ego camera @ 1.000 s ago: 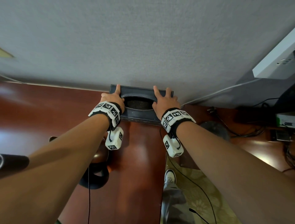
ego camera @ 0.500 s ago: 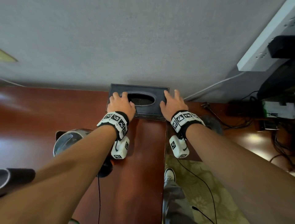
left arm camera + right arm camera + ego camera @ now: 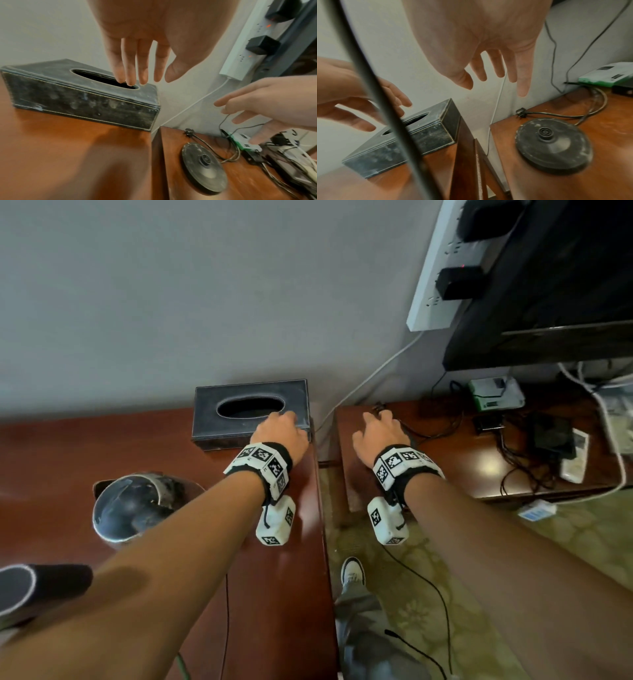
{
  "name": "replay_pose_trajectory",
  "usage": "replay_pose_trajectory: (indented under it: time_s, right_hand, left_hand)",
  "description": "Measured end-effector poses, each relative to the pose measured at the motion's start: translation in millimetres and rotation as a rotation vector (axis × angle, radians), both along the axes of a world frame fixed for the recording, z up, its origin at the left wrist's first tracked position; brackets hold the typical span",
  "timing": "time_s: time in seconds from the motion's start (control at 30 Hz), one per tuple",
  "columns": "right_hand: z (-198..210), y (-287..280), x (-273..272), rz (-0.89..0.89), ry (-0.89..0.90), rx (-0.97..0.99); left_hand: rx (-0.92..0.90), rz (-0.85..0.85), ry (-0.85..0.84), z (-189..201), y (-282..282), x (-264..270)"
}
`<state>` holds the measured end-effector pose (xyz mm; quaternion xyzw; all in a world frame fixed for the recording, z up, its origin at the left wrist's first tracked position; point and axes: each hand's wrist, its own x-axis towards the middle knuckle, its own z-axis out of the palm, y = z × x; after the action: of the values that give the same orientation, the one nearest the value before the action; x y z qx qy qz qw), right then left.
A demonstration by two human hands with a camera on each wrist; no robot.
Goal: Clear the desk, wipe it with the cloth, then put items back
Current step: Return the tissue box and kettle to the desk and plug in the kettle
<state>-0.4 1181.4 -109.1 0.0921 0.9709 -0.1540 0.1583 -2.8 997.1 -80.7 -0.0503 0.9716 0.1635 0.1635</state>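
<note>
A black leather tissue box [image 3: 251,409] stands at the back right corner of the red-brown desk [image 3: 267,594], against the wall. My left hand [image 3: 279,429] hovers over the box's right end with straight fingers [image 3: 130,70] and holds nothing. My right hand [image 3: 376,429] is open too, fingers [image 3: 494,67] spread. It hangs above the lower side table [image 3: 455,460], over a round black kettle base [image 3: 553,147]. A steel kettle [image 3: 137,505] stands on the desk, left of my left forearm.
A narrow gap separates the desk from the side table. Tangled cables [image 3: 520,460], a green-white device [image 3: 493,395] and a remote [image 3: 575,457] crowd the side table. A power strip [image 3: 442,268] with black plugs hangs on the wall beside a dark screen [image 3: 555,285].
Both hands have let go of the tissue box, which now rests against the wall. They have shifted right: the left to the box's right end, the right out over the side table.
</note>
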Motion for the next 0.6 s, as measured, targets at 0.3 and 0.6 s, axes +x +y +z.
replay_pose_trajectory:
  time_s: [0.3,0.6]
  right_hand:
    - [-19.4,73.3,10.5,-0.053,-0.074,0.009]
    - [-72.8,156.1,-28.3,-0.021,-0.21,0.036]
  left_hand:
    - [0.045,-0.075,-0.062,-13.0,71.5,8.4]
    - [0.047,-0.007,-0.239,-70.2,145.8,-29.7]
